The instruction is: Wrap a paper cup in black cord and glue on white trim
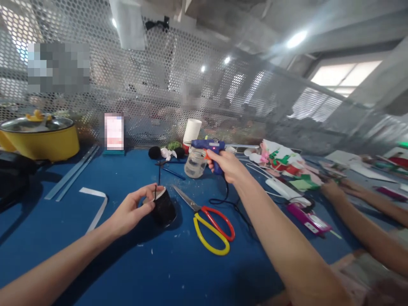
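The bare left forearm [68, 261] comes in from 8 o'clock and slants toward 2 o'clock, its wrist nearly straight; the left hand [134, 209] holds with its fingers [145, 192] bent above the thumb [145, 210], tips toward 3 o'clock. The bare right forearm [277, 233] rises from between 4 and 5 o'clock toward 11, ending in the right hand [228, 166], higher, fingers curled in a grip.

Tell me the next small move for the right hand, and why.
Perhaps bring the blue glue gun toward the black cylinder: the right hand grips the gun near the clear plastic jar, apart from the cylinder, which the left hand holds tilted.
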Demonstrator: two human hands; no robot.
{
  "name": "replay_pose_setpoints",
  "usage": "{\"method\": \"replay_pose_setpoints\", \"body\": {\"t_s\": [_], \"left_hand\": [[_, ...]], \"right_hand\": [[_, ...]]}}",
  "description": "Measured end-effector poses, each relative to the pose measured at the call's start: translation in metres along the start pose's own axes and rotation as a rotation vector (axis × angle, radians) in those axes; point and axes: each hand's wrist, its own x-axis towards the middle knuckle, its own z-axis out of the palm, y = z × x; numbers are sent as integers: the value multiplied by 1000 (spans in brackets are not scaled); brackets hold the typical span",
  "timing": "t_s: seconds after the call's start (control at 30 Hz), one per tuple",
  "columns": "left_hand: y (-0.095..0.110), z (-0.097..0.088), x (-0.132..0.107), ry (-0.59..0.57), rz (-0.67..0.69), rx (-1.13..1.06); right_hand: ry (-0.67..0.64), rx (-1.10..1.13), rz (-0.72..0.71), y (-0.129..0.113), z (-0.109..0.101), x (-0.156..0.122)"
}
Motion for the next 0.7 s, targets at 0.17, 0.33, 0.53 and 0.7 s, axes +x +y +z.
{"method": "replay_pose_setpoints", "body": {"t_s": [0.17, 0.33, 0.53, 0.7], "left_hand": [[0, -1, 0, -6, 17, 27], [0, -2, 0, -33, 39, 64], [-1, 0, 0, -36, 53, 31], [-2, 1, -2, -47, 71, 40]], "right_hand": [[-56, -148, 147, -2, 3, 40], [-74, -326, 182, 5, -5, 49], [108, -539, -143, -12, -9, 17], [-43, -561, -449, -6, 37, -39]]}}
